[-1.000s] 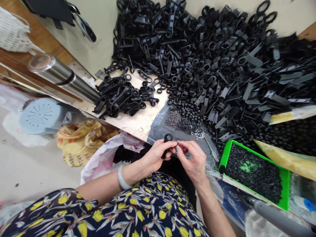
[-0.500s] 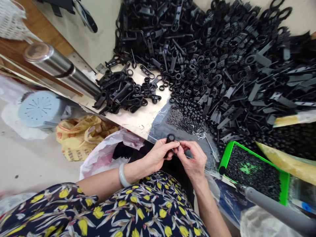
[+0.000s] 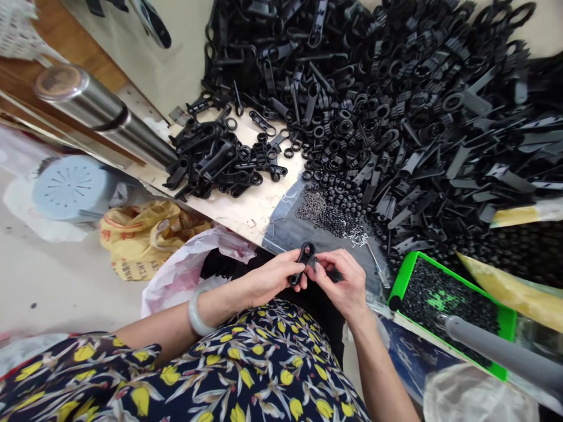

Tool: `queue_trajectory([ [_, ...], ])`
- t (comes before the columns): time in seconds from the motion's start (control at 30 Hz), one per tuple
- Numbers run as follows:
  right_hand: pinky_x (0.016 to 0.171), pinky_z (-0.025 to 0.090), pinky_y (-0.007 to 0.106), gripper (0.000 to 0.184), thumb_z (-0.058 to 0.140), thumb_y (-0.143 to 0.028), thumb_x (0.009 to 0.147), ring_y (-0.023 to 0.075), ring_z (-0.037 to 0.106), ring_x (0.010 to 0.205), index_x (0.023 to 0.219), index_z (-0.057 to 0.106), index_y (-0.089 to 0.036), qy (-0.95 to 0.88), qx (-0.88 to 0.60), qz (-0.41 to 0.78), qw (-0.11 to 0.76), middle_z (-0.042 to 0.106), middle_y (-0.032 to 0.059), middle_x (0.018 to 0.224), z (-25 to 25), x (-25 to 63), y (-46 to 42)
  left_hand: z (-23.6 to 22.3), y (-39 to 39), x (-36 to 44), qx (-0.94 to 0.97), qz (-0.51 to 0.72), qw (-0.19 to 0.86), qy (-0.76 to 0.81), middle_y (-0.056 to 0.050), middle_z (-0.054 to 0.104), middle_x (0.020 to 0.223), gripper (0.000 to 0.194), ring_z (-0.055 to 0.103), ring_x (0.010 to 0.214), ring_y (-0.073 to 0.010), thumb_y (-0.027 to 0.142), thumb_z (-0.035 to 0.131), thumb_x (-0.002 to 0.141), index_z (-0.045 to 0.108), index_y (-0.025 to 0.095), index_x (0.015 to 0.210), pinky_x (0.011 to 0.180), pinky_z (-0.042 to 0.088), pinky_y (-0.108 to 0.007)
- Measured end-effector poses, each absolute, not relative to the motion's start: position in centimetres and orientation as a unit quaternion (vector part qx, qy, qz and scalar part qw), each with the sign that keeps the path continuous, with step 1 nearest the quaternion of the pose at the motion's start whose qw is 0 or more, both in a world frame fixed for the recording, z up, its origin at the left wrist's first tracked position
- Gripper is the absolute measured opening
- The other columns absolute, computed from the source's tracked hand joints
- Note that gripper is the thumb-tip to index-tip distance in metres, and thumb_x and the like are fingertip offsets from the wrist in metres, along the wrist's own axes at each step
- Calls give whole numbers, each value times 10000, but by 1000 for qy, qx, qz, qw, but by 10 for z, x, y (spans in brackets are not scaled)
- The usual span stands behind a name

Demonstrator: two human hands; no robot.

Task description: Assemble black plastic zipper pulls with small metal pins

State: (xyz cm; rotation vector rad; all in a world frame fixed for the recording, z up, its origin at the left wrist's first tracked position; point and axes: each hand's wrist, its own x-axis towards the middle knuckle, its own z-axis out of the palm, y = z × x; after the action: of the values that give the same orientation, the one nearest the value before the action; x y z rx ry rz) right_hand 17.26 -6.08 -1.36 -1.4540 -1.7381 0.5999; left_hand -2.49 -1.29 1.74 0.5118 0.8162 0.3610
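My left hand [image 3: 277, 276], wrist in a pale bangle, is closed around a black plastic part [image 3: 305, 252] with a ring-shaped end. Close beside it, the thumb and fingers of my right hand [image 3: 345, 284] pinch a small dark piece [image 3: 312, 271] against the part's side; its exact kind is hard to make out. Just beyond my hands, small black round pieces [image 3: 347, 199], brown-grey bits [image 3: 311, 206] and thin silvery pins [image 3: 355, 237] lie on a dark mat [image 3: 281, 231].
A large heap of black plastic parts [image 3: 373, 117] covers the back and right. A smaller pile [image 3: 215, 158] lies left, beside a steel flask [image 3: 105, 111]. At right is a green tray [image 3: 509, 328] of black bits, crossed by a grey rod [image 3: 492, 346]. A screwdriver-like tool [image 3: 380, 266] lies nearby.
The black part has been turned in my left hand, so more of its length and its ring opening show. My right fingers now hold a dark piece against it. The left forearm has shifted left.
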Motion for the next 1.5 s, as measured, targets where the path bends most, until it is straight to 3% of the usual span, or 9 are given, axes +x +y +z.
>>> queue_trajectory([
  [0.17, 692, 517, 294, 112, 684, -192, 942, 151, 630, 753, 1048, 714, -212, -723, -553, 216, 353, 712, 23, 865, -17, 166, -59, 12, -20, -23, 264, 185, 851, 414, -6, 612, 827, 362, 579, 750, -142, 310, 649, 912, 546, 167, 1228, 708, 388, -288],
  [0.57, 714, 505, 289, 148, 690, -169, 959, 158, 659, 765, 1102, 725, -190, -767, -556, 96, 307, 765, 41, 904, -21, 163, -63, 14, -24, -13, 244, 222, 838, 434, -5, 605, 855, 141, 580, 750, -134, 249, 584, 905, 525, 184, 1016, 711, 393, -290],
  [1.1, 671, 379, 339, 117, 665, -197, 993, 150, 587, 684, 1091, 729, -205, -833, -507, 31, 218, 755, 24, 820, -19, 172, -65, 8, -31, -10, 270, 195, 814, 475, 8, 606, 819, 199, 570, 756, -140, 136, 487, 855, 499, 190, 1046, 738, 376, -303],
  [1.5, 689, 403, 334, 146, 654, -168, 986, 165, 574, 703, 1113, 715, -207, -832, -501, 55, 230, 717, 28, 800, -22, 172, -63, 0, -33, -7, 272, 204, 808, 482, 17, 567, 801, 180, 550, 716, -133, 182, 515, 870, 499, 199, 1049, 688, 371, -287],
])
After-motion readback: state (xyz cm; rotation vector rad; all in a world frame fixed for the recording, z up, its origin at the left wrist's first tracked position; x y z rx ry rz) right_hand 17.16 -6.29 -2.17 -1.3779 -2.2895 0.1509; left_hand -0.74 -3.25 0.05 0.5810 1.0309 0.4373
